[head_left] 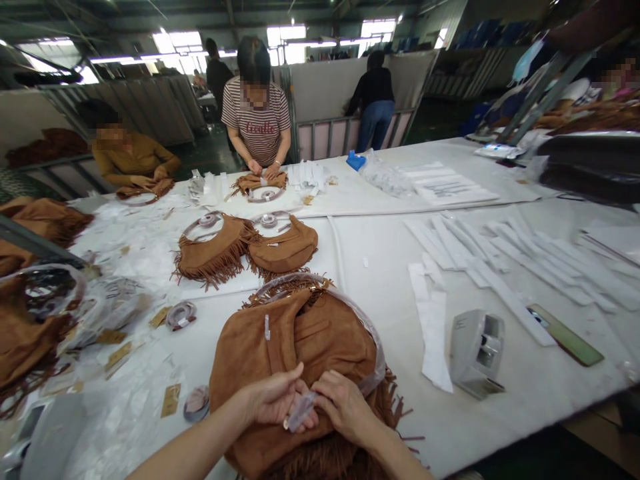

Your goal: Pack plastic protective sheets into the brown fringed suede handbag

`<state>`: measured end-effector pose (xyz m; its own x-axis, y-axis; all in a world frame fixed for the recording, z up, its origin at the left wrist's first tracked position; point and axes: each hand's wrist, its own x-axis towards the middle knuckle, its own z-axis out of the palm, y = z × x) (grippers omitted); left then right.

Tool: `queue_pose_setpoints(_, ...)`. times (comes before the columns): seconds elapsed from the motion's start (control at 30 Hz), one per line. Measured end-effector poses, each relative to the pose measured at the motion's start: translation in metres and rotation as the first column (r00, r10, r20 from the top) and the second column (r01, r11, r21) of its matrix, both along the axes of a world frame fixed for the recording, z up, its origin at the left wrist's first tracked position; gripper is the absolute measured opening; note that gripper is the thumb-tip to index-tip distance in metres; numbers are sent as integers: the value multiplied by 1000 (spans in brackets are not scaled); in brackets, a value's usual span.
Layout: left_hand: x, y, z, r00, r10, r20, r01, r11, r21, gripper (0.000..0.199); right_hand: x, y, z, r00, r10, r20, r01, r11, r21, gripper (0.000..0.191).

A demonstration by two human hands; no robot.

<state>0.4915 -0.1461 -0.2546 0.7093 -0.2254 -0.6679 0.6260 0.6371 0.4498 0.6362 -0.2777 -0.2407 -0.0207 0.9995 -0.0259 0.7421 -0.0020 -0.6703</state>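
Note:
A large brown suede bag (240, 353) with fringe lies on the white table in front of me, its plastic-wrapped handle (373, 327) curving round the far and right side. Over the bag, my left hand (283, 400) is palm up, with a small piece of clear plastic wrap (301, 410) lying across its curled fingers. My right hand (340, 403) pinches the upper end of the same wrap. A small metallic part shows at the wrap's lower end. Another bit of clear wrap (267, 327) sticks up from the bag's left part.
Two fringed bags (213, 250) (285, 247) lie beyond. A grey tape dispenser (477, 353), white strips (430, 327) and a phone (567, 337) are at right. Plastic bags (115, 307), tags (171, 400) and a strap coil (181, 315) sit left. Two people handle bags across the table.

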Motion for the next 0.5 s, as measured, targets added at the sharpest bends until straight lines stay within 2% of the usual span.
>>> queue_pose_setpoints(0.03, 2, 2, -2, 999, -17, -37, 15, 999, -46, 60, 0, 0, 0, 1000, 6, 9, -6, 1000, 4, 22)
queue_pose_setpoints(0.1, 6, 4, -5, 995, -36, -97, 32, 999, -42, 56, -1, -1, 0, 1000, 11, 27, -11, 1000, 8, 20)
queue_pose_setpoints(0.23, 8, -4, -6, 996, -28, -79, 35, 995, 89, 37, -2, -2, -2, 999, -1, 52, 1, 1000, 9, 17)
queue_pose_setpoints(0.33, 5, -10, -3, 998, -12, -56, 25, 974, 226, 38, -2, -2, -5, 998, -18, 54, 18, 1000, 3, 18)
queue_pose_setpoints(0.43, 4, -10, -1, 994, -102, -49, 113, 910, 399, 31, -2, -3, -6, 998, -5, 60, 5, 1000, 6, 19)
queue_pose_setpoints(0.5, 6, -7, 0, 970, -230, -80, 236, 806, 542, 27, -2, -4, -7, 997, 23, 78, -23, 1000, 4, 19)
